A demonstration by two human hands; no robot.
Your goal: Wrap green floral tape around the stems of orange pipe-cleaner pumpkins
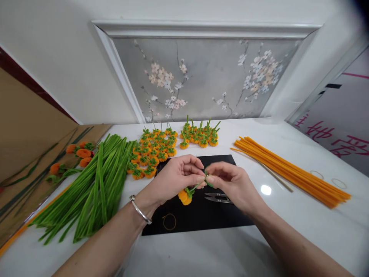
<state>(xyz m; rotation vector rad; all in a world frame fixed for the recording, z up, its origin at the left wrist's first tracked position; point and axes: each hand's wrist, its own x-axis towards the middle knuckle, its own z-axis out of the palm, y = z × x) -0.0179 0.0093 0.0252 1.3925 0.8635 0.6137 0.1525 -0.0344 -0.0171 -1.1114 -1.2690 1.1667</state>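
My left hand, with a silver bangle at the wrist, pinches the thin stem of an orange pipe-cleaner flower. The flower head hangs below my fingers, its green collar toward the stem. Thumb to thumb with it, my right hand is closed on a small piece of green pipe cleaner at the stem's end. How the green piece joins the stem is hidden by my fingers. Beneath my right hand, small metal thread snips lie on a black mat.
Green pipe cleaners are heaped at left, near finished orange flowers on cardboard. Several small orange flowers stand in two groups at the back. Orange pipe cleaners lie at right. A thin ring rests on the mat.
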